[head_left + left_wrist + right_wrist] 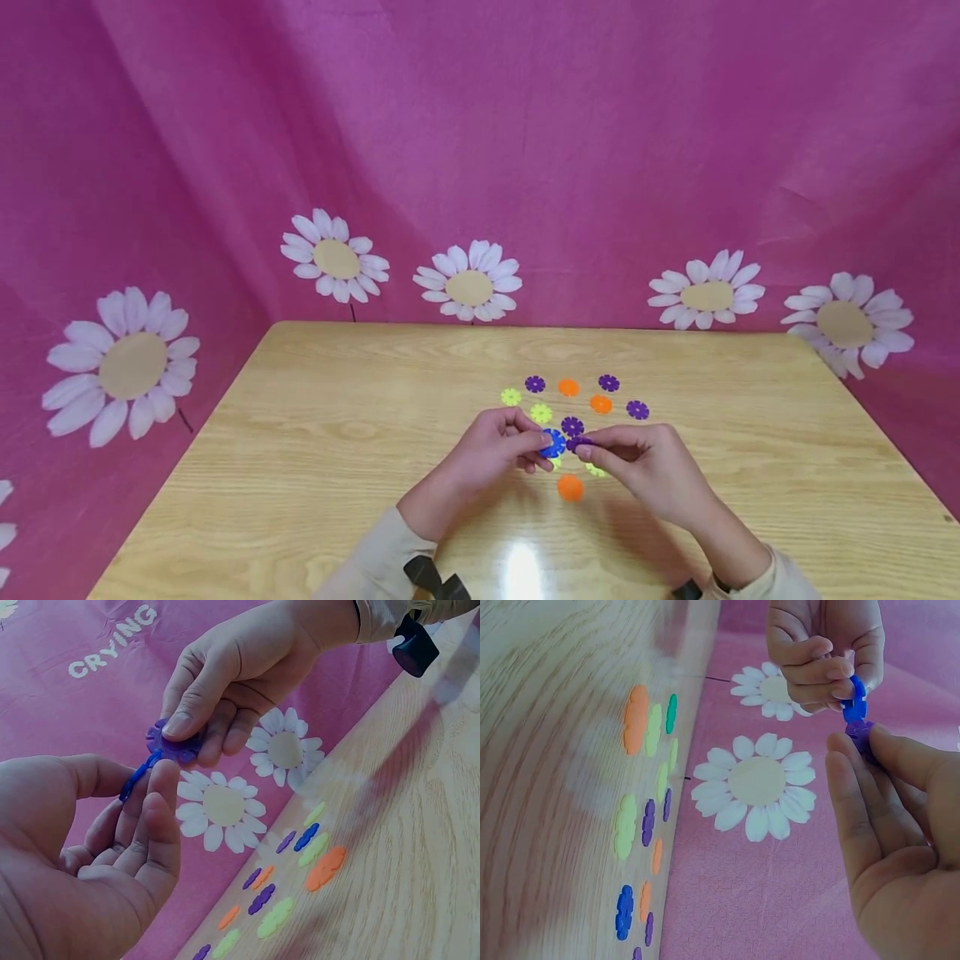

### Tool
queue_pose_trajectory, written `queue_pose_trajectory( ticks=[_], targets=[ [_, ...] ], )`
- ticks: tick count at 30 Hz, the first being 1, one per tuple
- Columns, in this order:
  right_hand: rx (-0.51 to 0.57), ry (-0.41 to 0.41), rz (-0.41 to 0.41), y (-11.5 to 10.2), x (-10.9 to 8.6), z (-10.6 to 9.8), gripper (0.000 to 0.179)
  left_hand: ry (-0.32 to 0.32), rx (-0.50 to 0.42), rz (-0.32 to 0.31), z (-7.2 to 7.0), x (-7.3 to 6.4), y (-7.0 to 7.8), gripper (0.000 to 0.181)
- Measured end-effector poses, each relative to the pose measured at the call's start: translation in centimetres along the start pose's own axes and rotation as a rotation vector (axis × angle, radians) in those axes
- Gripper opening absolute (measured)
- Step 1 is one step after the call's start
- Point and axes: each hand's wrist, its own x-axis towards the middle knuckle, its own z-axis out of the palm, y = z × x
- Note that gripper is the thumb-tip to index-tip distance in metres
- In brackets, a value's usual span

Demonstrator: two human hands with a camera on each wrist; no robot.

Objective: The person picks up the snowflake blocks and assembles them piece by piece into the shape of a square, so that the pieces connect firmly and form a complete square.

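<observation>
Both hands meet above the wooden table, each with a notched plastic disc. Thumb and fingers of my left hand (498, 446) pinch a blue disc (553, 443), which shows nearly edge-on in the left wrist view. My right hand (656, 471) pinches a purple disc (577, 444) between thumb and fingers; its thumb covers part of the face. In the right wrist view, the rims of the blue disc (854, 703) and purple disc (861, 738) come together at an angle. Just beyond the hands lies another purple disc (572, 427).
Loose notched discs lie scattered over the table (337, 433): orange (570, 487), yellow-green (511, 397), purple (637, 409), a blue one (306, 837) and a green one (671, 714). A pink cloth (570, 150) with printed daisies hangs behind the table and along its left side.
</observation>
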Motion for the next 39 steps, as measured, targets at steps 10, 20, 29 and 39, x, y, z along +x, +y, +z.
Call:
queue_pose_trajectory(
  ticks=[10, 20, 29, 39],
  targets=[
    [0.003, 0.005, -0.042, -0.28, -0.30, 0.31, 0.009, -0.037, -0.049, -0.008, 0.21, -0.09, -0.23, 0.011],
    [-0.062, 0.064, -0.112, -0.04, -0.68, 0.96, 0.008, -0.058, -0.106, 0.000, 0.47, -0.16, -0.46, 0.011],
    [-0.084, 0.072, -0.132, 0.02, -0.61, 0.55, 0.008, -0.055, -0.146, -0.029, 0.80, 0.31, -0.92, 0.005],
    [-0.075, 0.017, -0.082, 0.25, -0.08, 0.43, 0.008, -0.050, -0.131, -0.057, 0.37, 0.18, -0.63, 0.007]
  ],
)
